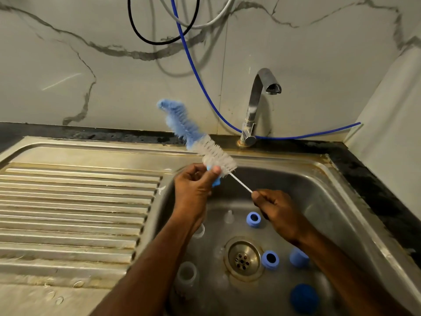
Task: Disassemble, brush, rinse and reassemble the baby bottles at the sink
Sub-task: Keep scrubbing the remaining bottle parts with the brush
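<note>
Ridged steel drainboard far out to the left of the grip, dull and streaked. Left hand raised over the sink's left rim, fingers and thumb curled round the blue handle of the bottle brush, clenched just below the bristles. From that grip, brush head slanting up and to the left: white bristles nearest the thumb, blue bristles beyond, bent tip highest, in front of the marble wall. Out of the handle end, down and to the right of the left grip, a thin white nipple brush, drawn partway clear. Right hand pinching the far end of that thin stem, fingers closed on it, held lower than the left and over the basin's middle. Tap above and behind the right grip, spout turned right, no water visible. Blue hose looping down the wall behind the tap and running off right along the dark counter. Below both grips, on the basin floor: clear bottle under the left forearm, a clear teat between the hands, blue ring just beneath the right fingers, drain in the middle, another blue ring beside it on the right, a blue cap partly hidden by the right forearm, a dark blue scrubber nearest the bottom edge.
</note>
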`<state>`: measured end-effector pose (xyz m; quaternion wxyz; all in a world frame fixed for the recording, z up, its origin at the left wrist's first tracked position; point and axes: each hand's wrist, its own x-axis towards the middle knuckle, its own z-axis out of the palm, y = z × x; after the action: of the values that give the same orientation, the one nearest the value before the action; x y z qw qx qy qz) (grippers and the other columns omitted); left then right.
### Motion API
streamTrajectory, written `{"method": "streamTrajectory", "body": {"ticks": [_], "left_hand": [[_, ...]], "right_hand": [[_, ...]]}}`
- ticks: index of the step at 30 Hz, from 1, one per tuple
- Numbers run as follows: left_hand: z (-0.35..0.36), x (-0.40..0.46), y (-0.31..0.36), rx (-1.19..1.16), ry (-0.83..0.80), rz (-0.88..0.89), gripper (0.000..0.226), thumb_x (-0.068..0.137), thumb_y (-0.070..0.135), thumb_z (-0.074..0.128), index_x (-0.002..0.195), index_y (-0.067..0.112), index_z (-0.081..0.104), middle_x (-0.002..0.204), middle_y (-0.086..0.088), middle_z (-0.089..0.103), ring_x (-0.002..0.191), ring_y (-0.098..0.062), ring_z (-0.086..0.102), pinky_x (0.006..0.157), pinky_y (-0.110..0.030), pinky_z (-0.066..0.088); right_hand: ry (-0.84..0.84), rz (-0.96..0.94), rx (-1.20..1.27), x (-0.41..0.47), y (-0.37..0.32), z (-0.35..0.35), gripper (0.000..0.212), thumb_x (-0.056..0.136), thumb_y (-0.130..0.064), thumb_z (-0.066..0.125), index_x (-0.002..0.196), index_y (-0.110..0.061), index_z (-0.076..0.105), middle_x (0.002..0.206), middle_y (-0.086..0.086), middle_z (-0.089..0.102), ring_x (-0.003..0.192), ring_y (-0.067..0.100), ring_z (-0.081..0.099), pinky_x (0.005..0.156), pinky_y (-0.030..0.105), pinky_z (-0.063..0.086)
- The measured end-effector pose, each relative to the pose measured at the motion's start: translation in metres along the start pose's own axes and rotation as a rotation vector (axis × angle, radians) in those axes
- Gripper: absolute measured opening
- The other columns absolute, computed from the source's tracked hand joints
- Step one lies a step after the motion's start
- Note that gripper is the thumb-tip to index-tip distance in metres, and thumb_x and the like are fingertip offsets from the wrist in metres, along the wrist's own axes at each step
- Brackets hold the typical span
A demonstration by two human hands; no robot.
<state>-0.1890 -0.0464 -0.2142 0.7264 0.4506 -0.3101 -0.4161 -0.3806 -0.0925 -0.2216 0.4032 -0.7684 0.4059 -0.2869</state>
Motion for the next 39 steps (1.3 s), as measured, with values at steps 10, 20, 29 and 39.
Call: {"method": "streamTrajectory", "body": {"ticks": [10, 20, 29, 39], "left_hand": [[-0.002, 0.004, -0.006, -0.086, -0.044, -0.004, 0.067, 0.054, 0.054, 0.091, 0.091, 0.003, 0.070, 0.083, -0.011, 0.072, 0.066, -0.016, 0.062, 0.049, -0.019, 0.048], [0.002, 0.001, 0.004, -0.414, 0.002, -0.144, 0.054, 0.062, 0.040, 0.075, 0.103, 0.006, 0.066, 0.101, -0.012, 0.074, 0.074, -0.014, 0.072, 0.052, -0.017, 0.054], [0.002, -0.002, 0.000, -0.172, -0.143, -0.071, 0.051, 0.060, 0.039, 0.073, 0.096, 0.003, 0.065, 0.082, -0.005, 0.075, 0.069, -0.014, 0.071, 0.054, -0.018, 0.053], [0.008, -0.003, -0.005, -0.284, -0.089, -0.070, 0.048, 0.057, 0.025, 0.085, 0.097, 0.008, 0.064, 0.084, -0.001, 0.077, 0.072, -0.012, 0.072, 0.055, -0.019, 0.055]], "right_hand": [[0.001, -0.062, -0.003, -0.004, -0.005, -0.003, 0.044, 0.105, -0.021, 0.045, 0.066, -0.001, 0.047, 0.054, -0.002, 0.041, 0.051, 0.007, 0.039, 0.052, 0.018, 0.035], [-0.033, -0.022, 0.036, -0.006, -0.005, 0.002, 0.045, 0.105, -0.024, 0.046, 0.062, -0.011, 0.045, 0.055, -0.005, 0.040, 0.053, 0.007, 0.038, 0.055, 0.020, 0.035], [0.019, 0.032, 0.035, 0.000, -0.003, -0.009, 0.043, 0.104, -0.027, 0.045, 0.066, -0.007, 0.049, 0.054, -0.004, 0.039, 0.052, 0.009, 0.036, 0.057, 0.029, 0.035], [-0.088, -0.032, 0.045, -0.001, -0.011, -0.011, 0.040, 0.105, -0.019, 0.043, 0.068, -0.005, 0.050, 0.053, -0.009, 0.043, 0.051, 0.002, 0.040, 0.054, 0.014, 0.038]]}}
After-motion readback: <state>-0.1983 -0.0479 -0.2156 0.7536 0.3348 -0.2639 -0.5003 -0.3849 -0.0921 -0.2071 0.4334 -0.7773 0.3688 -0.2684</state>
